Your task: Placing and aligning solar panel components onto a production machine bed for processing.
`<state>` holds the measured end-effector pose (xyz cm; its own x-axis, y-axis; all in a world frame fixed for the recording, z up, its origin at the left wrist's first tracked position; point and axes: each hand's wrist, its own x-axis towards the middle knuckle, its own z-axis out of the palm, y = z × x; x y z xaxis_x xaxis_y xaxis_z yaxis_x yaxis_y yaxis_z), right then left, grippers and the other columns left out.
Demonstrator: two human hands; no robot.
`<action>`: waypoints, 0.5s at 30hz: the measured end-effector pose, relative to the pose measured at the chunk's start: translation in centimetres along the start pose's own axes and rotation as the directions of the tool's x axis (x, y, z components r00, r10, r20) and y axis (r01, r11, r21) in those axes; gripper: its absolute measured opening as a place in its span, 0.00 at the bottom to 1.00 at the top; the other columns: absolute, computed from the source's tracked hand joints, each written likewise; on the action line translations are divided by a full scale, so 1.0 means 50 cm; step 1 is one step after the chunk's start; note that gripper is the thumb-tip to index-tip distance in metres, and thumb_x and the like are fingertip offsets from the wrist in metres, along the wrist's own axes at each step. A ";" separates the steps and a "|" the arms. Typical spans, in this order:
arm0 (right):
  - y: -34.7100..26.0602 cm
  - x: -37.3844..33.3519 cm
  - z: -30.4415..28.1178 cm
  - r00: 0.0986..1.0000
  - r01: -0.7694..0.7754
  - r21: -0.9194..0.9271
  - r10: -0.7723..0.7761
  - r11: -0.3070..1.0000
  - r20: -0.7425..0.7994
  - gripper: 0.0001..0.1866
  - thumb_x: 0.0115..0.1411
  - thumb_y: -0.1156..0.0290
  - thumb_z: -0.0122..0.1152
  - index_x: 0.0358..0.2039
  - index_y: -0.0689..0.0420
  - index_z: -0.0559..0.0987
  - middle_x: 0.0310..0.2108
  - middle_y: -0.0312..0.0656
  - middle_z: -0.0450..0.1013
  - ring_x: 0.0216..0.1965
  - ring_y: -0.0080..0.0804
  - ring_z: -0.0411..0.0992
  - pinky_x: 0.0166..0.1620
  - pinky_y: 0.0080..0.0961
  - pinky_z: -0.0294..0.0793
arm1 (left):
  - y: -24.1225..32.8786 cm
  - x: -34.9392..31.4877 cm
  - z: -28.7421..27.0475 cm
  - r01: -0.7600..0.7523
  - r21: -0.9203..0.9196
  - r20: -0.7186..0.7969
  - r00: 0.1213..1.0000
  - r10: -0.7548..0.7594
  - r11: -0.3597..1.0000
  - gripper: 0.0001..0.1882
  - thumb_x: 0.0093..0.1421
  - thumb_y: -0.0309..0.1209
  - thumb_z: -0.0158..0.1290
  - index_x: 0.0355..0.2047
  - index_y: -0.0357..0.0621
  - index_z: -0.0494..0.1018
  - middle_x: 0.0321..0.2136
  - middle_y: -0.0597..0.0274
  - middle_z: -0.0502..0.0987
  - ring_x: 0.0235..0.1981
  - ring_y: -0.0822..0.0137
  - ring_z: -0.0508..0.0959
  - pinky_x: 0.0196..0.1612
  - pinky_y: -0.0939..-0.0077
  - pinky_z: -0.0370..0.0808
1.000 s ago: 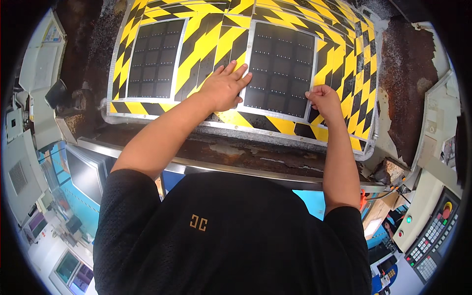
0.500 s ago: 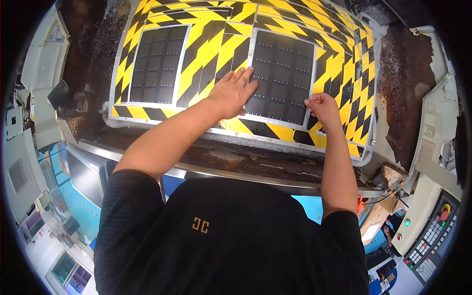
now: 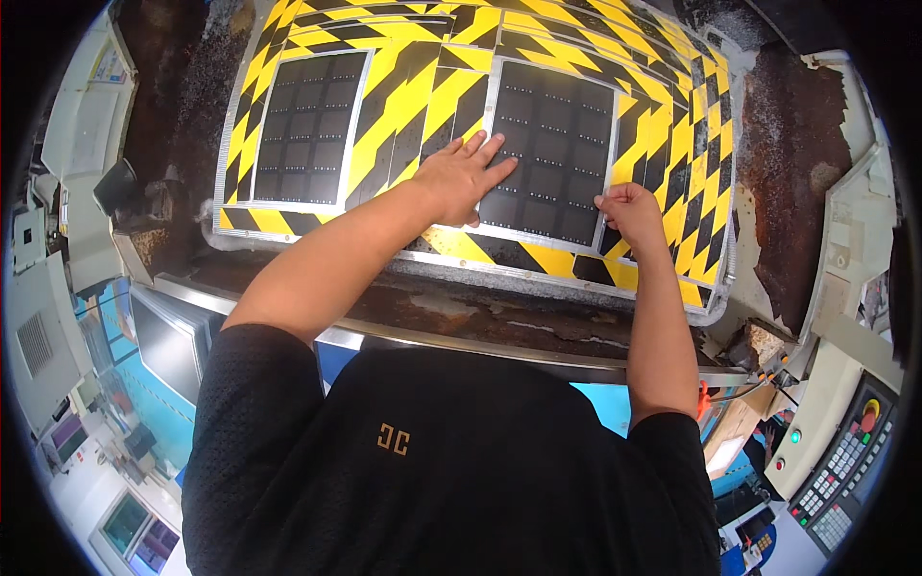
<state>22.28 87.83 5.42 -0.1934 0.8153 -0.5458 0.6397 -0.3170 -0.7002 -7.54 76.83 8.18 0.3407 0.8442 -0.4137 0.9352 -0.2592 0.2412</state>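
My left hand point(image 3: 459, 180) lies flat, fingers spread, on the lower left edge of the right dark grid panel point(image 3: 552, 149). My right hand point(image 3: 629, 211) pinches that panel's lower right corner, grip closed on it. The striped plate point(image 3: 413, 91) leaves bare room between it and the left dark grid panel point(image 3: 305, 130).
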 end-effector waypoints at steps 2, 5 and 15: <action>0.002 0.002 0.000 1.000 -0.002 0.001 0.002 1.000 0.002 0.10 0.55 0.72 0.71 0.32 0.59 0.77 0.25 0.32 0.73 0.24 0.19 0.70 0.28 0.18 0.72 | -0.002 0.000 0.001 -0.001 -0.006 0.005 1.000 0.001 1.000 0.52 0.50 0.41 0.66 0.71 0.55 0.50 0.72 0.48 0.45 0.73 0.50 0.46 0.73 0.60 0.48; 0.001 0.003 0.000 1.000 -0.006 -0.008 0.006 1.000 0.000 0.10 0.55 0.72 0.71 0.32 0.59 0.77 0.25 0.32 0.73 0.24 0.19 0.70 0.29 0.18 0.72 | -0.001 0.002 0.001 0.003 -0.003 0.011 1.000 -0.003 1.000 0.52 0.50 0.41 0.66 0.71 0.55 0.50 0.72 0.49 0.45 0.73 0.50 0.45 0.73 0.60 0.48; -0.006 -0.001 0.002 1.000 -0.008 -0.027 0.008 1.000 0.007 0.11 0.55 0.71 0.72 0.32 0.59 0.77 0.25 0.32 0.73 0.25 0.19 0.70 0.30 0.18 0.72 | -0.004 0.002 0.008 0.002 0.003 -0.005 1.000 -0.002 1.000 0.51 0.50 0.41 0.65 0.71 0.54 0.50 0.72 0.49 0.45 0.73 0.50 0.46 0.72 0.59 0.50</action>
<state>22.04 87.82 5.61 -0.1934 0.8096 -0.5542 0.6610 -0.3099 -0.6834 -7.67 76.76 7.73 0.3384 0.8472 -0.4096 0.9361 -0.2587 0.2382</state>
